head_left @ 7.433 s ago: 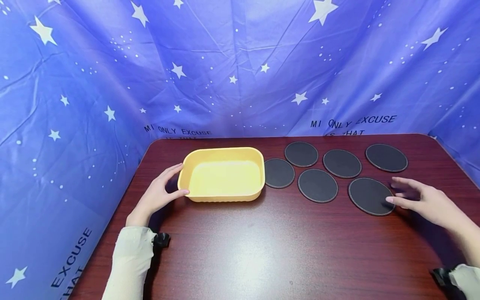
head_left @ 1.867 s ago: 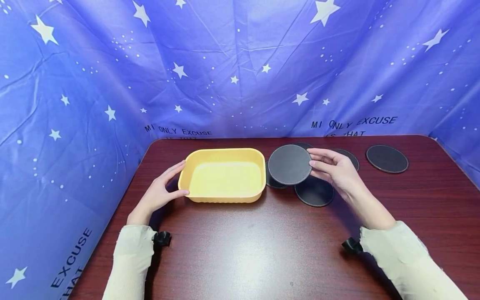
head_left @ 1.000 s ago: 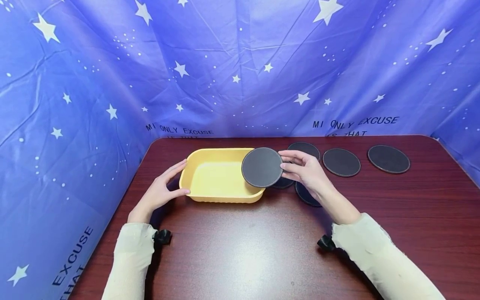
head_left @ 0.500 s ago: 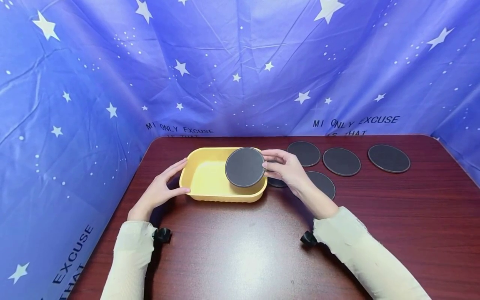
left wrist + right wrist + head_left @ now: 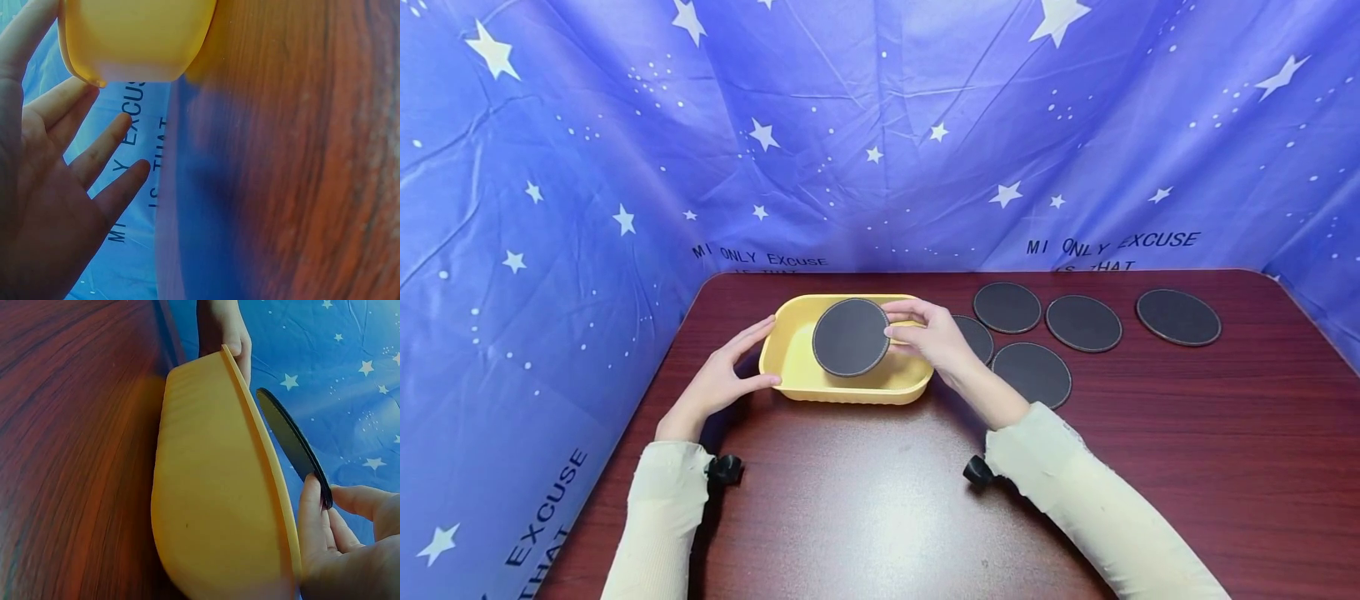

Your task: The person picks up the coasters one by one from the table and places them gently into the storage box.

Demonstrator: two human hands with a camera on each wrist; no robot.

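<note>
A round black coaster with stitched edging [image 5: 851, 337] is held above the yellow rectangular bin [image 5: 850, 397]. My right hand [image 5: 928, 337] pinches the coaster at its right edge, thumb on one face and fingers on the other, as the right wrist view shows; there the coaster [image 5: 294, 447] tilts over the rim, apart from it. My left hand [image 5: 718, 383] touches the left end of the bin with thumb and fingers spread. In the left wrist view, several fingers of the left hand [image 5: 62, 175] are straight, and two fingertips stand clear of the bin [image 5: 137, 37].
Several more black coasters lie flat right of the bin: a partly hidden coaster [image 5: 973, 337], a front coaster [image 5: 1032, 375], a back coaster [image 5: 1007, 308], another coaster [image 5: 1084, 323] and a far-right coaster [image 5: 1178, 317]. A blue starry curtain [image 5: 880, 167] hangs behind the dark-red table [image 5: 850, 500].
My right hand has picked up the front-right coaster and carried it leftward, from above the other coasters to over the bin. My left hand has stayed at the bin's left end.
</note>
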